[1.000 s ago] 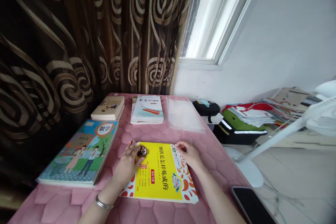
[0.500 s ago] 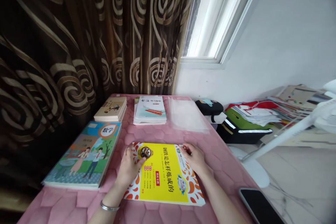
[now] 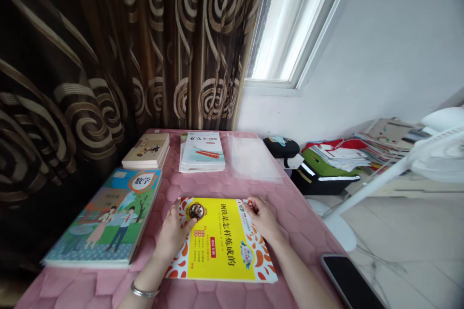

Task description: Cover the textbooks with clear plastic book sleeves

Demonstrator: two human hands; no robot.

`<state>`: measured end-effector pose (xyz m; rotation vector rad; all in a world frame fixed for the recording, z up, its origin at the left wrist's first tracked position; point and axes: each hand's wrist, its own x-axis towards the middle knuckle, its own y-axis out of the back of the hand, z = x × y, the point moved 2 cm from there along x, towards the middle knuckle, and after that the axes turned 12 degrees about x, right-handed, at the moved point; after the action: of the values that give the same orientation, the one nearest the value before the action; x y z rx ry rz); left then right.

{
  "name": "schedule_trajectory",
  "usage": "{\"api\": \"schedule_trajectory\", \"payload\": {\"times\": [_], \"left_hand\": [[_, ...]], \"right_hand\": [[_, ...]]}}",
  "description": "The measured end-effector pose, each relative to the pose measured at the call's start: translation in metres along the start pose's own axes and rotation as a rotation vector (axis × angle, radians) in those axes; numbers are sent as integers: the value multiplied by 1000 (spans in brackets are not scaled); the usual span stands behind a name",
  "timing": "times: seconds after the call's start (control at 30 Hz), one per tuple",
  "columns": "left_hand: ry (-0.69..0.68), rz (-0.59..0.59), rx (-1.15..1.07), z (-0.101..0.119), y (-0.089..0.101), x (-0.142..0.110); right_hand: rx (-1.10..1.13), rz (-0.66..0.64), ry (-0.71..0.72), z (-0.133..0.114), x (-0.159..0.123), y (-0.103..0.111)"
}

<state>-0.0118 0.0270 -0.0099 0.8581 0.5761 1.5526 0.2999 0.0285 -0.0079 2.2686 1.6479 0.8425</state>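
Observation:
A yellow book (image 3: 208, 241) with red-and-white patterned edges lies sideways on the pink quilted tabletop (image 3: 195, 294), directly before me. My left hand (image 3: 173, 232) grips its left edge, thumb on the cover and fingers around the side. At the upper right corner, my right hand (image 3: 261, 219) holds the book with fingers curled over the edge. Some right fingertips are hidden. Left of the book lies a math textbook (image 3: 108, 222) with two cartoon figures on its cover, apparently on top of others.
Farther back are a stack of brown booklets (image 3: 147, 149), a white-covered book stack (image 3: 203, 152) and clear plastic sheets (image 3: 252, 159). A phone (image 3: 351, 280) lies at the right edge. Beyond stand a white fan (image 3: 377, 188) and a black-and-green storage box (image 3: 322, 174).
The view shifts right, then back left. Both hands stay at the book's edges; the left fingers slide from the cover's top corner to around the left edge.

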Motion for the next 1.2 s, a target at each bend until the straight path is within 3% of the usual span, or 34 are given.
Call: {"api": "schedule_trajectory", "payload": {"times": [0.2, 0.4, 0.53, 0.67, 0.8, 0.93, 1.07, 1.2], "left_hand": [[-73, -3, 125, -1, -2, 0], [-59, -55, 210, 1, -3, 0], [-63, -77, 222, 5, 0, -2], [-75, -93, 218, 10, 3, -5], [-84, -78, 208, 12, 5, -7], [-103, -12, 178, 7, 3, -4], [-99, 85, 116, -1, 5, 13], [63, 79, -17, -4, 7, 46]], "right_hand": [[-50, -25, 59, -6, -3, 4], [-679, -230, 217, -44, -5, 5], [-878, -402, 210, -80, -4, -8], [-756, -466, 201, -116, -4, -35], [-553, -574, 159, -141, -23, -75], [-511, -580, 64, -136, -45, -97], [-393, -578, 82, -121, -52, -96], [-327, -556, 103, -115, -52, -91]]}}
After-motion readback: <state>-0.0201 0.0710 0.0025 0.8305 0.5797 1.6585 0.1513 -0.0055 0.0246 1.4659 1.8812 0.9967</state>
